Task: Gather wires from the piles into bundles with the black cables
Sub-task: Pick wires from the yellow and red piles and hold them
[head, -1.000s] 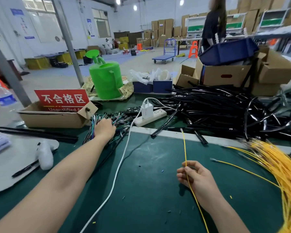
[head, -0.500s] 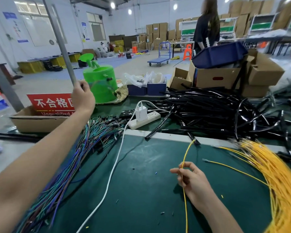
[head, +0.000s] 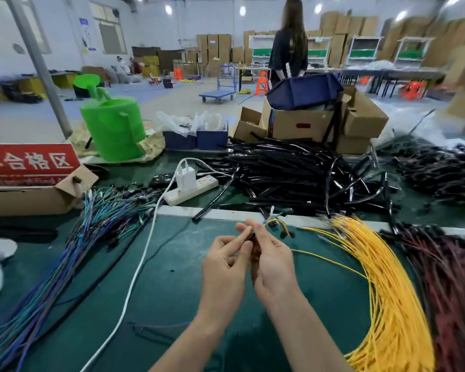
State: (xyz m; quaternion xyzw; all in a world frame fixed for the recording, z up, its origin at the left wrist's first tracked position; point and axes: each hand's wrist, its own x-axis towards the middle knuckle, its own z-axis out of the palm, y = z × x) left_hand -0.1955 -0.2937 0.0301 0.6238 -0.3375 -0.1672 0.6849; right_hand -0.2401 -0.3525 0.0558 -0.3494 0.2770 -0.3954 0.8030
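Both hands meet over the middle of the green mat. My right hand (head: 273,260) grips a small bunch of thin wires (head: 275,220), a yellow one among them, whose ends stick out above its fingers. My left hand (head: 224,260) pinches the same bunch from the left. A pile of blue, green and purple wires (head: 91,232) fans out at the left. The yellow wire pile (head: 381,277) curves down the right, with dark red wires (head: 451,277) beyond it. A heap of black cables (head: 293,175) lies behind the mat's far edge.
A white power strip (head: 191,190) with a charger sits at mid-back, its white cord (head: 134,275) crossing the mat. A cardboard box with a red sign (head: 30,181) stands left, a green watering can (head: 113,127) behind it, more cardboard boxes (head: 320,124) at the back. A person (head: 289,49) stands beyond.
My left hand has come down from the left wire pile and joined my right hand at the centre. A coloured wire now lies with the yellow one in the bunch.
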